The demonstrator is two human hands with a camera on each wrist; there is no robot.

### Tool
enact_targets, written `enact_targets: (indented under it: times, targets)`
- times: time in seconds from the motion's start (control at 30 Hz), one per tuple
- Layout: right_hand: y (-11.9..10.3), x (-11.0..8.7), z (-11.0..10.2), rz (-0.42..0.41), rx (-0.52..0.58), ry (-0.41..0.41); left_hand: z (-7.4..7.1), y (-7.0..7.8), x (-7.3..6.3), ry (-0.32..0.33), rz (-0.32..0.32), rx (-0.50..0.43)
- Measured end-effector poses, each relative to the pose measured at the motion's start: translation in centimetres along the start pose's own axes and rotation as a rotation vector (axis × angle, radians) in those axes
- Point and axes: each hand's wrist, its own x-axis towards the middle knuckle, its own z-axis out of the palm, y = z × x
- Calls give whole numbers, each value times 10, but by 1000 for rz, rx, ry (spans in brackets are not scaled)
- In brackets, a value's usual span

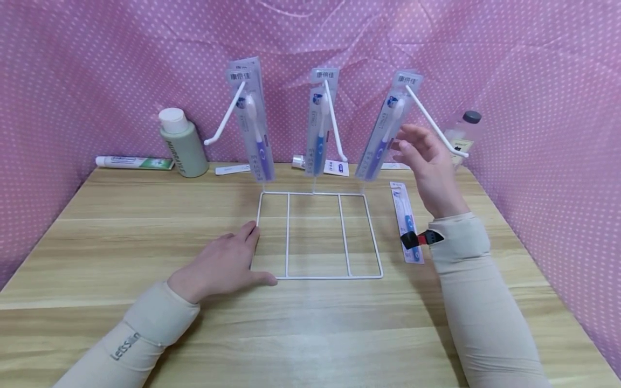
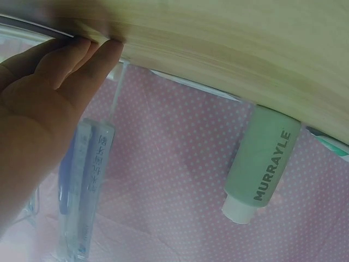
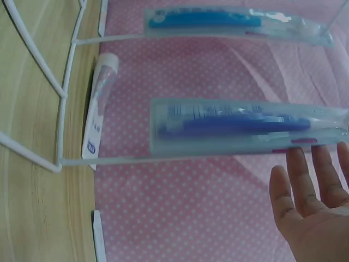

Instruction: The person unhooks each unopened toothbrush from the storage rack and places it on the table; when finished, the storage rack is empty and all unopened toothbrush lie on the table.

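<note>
A white wire display rack (image 1: 313,278) stands on the wooden table, with packaged toothbrushes hanging from its three hooks. My left hand (image 1: 220,267) rests at the front left of its base, thumb by the front wire and fingertips by the left one. At the right hook my right hand (image 1: 429,167) is raised with fingers apart, close beside the hanging purple toothbrush pack (image 1: 380,137); it holds nothing. In the right wrist view, fingertips (image 3: 297,158) appear at that pack's edge; contact is unclear. Another packaged toothbrush (image 1: 401,207) lies flat, right of the rack.
Behind the rack are a green bottle (image 1: 186,148), a toothpaste tube (image 1: 140,163), a smaller white tube (image 1: 335,167) and a clear bottle with a black cap (image 1: 471,117). Pink dotted cloth (image 1: 310,32) borders the table. The hooks' white rods (image 1: 436,124) project forward.
</note>
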Motion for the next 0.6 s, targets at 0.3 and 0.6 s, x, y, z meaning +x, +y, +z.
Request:
enact_targets:
  times: [0.3,0.6]
  targets:
    - [-4,-3,9,20,147,-80,2,1,0,-3,1,-1]
    - [-15,-6,12,7,69,-58,1,0,1,-1,1,6]
